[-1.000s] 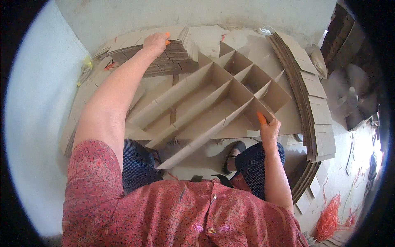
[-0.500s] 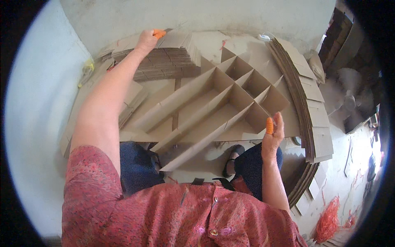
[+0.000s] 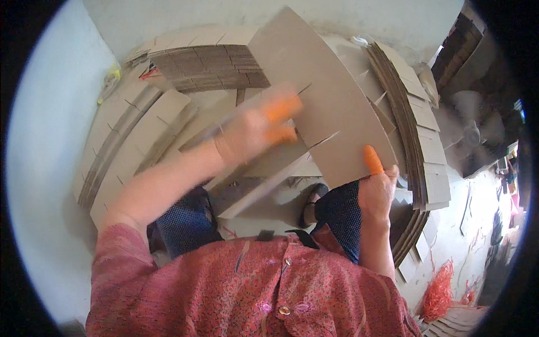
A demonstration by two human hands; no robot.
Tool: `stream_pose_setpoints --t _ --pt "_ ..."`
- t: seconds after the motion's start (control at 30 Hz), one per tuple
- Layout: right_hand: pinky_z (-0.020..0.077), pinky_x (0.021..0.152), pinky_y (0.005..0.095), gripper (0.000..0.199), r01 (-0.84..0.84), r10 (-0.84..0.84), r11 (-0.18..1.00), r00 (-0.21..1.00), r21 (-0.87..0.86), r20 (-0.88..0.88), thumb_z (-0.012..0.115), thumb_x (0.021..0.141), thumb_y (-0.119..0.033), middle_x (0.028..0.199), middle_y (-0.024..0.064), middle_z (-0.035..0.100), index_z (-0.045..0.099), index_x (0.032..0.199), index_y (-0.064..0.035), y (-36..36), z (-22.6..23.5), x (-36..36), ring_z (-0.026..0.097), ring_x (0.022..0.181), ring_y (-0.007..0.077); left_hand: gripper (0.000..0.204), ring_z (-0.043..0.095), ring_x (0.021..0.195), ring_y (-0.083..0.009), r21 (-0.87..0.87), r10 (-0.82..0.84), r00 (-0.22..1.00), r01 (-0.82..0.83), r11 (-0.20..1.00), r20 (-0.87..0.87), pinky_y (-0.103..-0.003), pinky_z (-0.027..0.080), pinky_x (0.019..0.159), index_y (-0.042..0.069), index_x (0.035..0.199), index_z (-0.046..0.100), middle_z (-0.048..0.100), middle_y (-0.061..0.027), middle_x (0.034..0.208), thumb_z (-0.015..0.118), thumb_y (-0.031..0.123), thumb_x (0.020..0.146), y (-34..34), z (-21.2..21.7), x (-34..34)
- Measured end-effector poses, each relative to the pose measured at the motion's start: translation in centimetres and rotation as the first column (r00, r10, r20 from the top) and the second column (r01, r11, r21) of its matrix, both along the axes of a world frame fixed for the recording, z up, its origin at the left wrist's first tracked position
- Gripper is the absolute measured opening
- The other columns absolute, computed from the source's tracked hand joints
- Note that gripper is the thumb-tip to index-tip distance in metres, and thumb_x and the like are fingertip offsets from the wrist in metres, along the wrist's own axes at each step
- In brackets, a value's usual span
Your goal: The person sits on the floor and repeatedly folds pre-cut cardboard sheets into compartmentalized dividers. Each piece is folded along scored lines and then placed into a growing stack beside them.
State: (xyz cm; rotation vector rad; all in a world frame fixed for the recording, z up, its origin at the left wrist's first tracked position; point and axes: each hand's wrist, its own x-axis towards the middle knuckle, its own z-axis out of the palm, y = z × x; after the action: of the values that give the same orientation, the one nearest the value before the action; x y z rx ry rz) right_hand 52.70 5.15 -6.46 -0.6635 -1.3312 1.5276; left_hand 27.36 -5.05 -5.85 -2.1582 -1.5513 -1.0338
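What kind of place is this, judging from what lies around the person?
Probably a small workshop where cardboard dividers are put together by hand. Stacks of slotted cardboard strips curve around the seated person, more flat pieces lie ahead, and a bundle of orange string sits on the floor.

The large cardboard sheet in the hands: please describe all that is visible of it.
The cardboard sheet is flat, plain brown-grey, with narrow slits cut into its near edge. It is lifted and tilted above the cardboard pieces below. The right hand grips its lower right corner; the blurred left hand lies on its left edge. Both wear orange fingertip covers.
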Motion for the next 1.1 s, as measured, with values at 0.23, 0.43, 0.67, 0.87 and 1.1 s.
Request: stream_pose_setpoints --t 0.23,0.43,0.67,0.87,1.1 --pt "0.0431 0.058 0.0268 0.015 -0.074 -0.168 0.832 0.911 0.549 0.377 0.066 0.087 -0.012 0.066 0.0101 0.059 0.067 0.094 0.0013 -1.4 0.0 -0.2 0.051 0.061 0.0092 0.048 0.061 0.08 -0.0122 -0.297 0.288 0.541 -0.072 0.952 0.79 -0.026 0.052 0.074 0.001 0.125 0.054 0.062 -0.0071 0.11 0.068 0.028 0.088 2.6 3.2 -12.2" --pt "0.0447 0.06 0.0268 0.014 -0.067 -0.102 0.91 0.92 0.409 0.378 0.066 0.087 -0.009 0.067 0.0096 0.062 0.067 0.096 0.0012 -2.3 -0.2 -0.2 0.053 0.063 0.0088 0.042 0.062 0.084 -0.0115 -0.228 0.246 0.533 -0.101 0.968 0.81 -0.025 0.052 0.076 0.0 0.12 0.059 0.066 -0.0065 0.099 0.065 0.028 0.09 3.2 1.4 -12.9" --pt "0.0471 0.063 0.0305 0.015 -0.105 -0.094 0.918 0.88 0.383 0.466 0.065 0.088 -0.011 0.074 0.0141 0.067 0.068 0.098 -0.0005 -1.7 -6.2 -0.8 0.057 0.067 0.0117 0.04 0.062 0.084 -0.0109 -0.568 0.528 0.477 -0.071 0.82 0.703 -0.027 0.051 0.077 0.001 0.116 0.062 0.067 -0.0042 0.098 0.067 0.029 0.088 3.6 -4.1 -14.8" --pt "0.047 0.063 0.0313 0.017 -0.138 -0.121 0.882 0.857 0.45 0.501 0.065 0.088 -0.013 0.074 0.0157 0.067 0.068 0.099 -0.001 -0.6 -5.4 -0.6 0.056 0.067 0.0111 0.026 0.064 0.075 -0.021 -0.273 0.528 0.747 -0.453 0.849 0.403 -0.031 0.051 0.069 0.003 0.103 0.068 0.069 -0.0141 0.095 0.069 0.021 0.084 1.3 -2.4 -10.0" --pt "0.0435 0.06 0.0263 0.019 -0.136 -0.1 0.904 0.855 0.405 0.509 0.066 0.088 -0.013 0.076 0.0028 0.067 0.069 0.1 0.0009 -0.5 -7.2 -0.9 0.051 0.069 0.006 0.034 0.064 0.077 -0.0352 -0.724 0.283 0.952 -0.115 0.68 0.114 -0.041 0.051 0.068 0.004 0.103 0.067 0.066 -0.0197 0.084 0.068 0.03 0.083 -4.5 1.0 6.1"
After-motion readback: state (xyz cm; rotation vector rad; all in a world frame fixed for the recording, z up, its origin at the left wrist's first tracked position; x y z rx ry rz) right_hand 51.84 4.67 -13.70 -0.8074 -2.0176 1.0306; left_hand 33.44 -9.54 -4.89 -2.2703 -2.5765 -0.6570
